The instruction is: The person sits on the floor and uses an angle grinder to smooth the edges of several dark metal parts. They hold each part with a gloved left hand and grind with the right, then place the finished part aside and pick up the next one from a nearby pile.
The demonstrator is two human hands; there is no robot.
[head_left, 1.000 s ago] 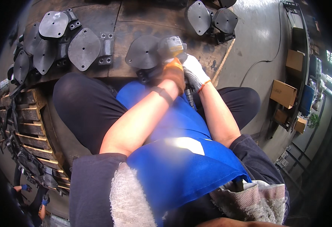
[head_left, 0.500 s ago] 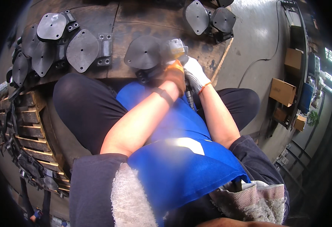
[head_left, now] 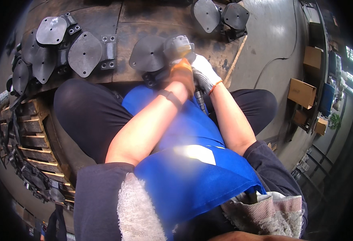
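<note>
My left hand (head_left: pixel 181 74), in an orange and brown glove, is closed round a handheld air grinder (head_left: pixel 179 45). The tool's grey head with a yellowish patch is blurred. My right hand (head_left: pixel 203 71), in a white knitted glove with an orange cuff, grips the same tool from the right; the fingers of both hands are partly hidden. A segmented hose coupling (head_left: pixel 200 100) hangs below the right hand. The grinder head is at the right edge of a dark, flat metal plate part (head_left: pixel 149 54) with a centre hole, lying near the table's front edge.
Several similar plate parts (head_left: pixel 84 54) lie on the left of the worn wooden table (head_left: pixel 144 18), more (head_left: pixel 206 16) at its far right. A wooden pallet (head_left: pixel 35 140) holding metal parts stands at lower left. Cardboard boxes (head_left: pixel 301 93) line a rack at right; a cable (head_left: pixel 277 59) crosses the floor.
The grinder and both hands have moved slightly left, toward the plate part. The whole view has also shifted a little. Both hands keep their hold.
</note>
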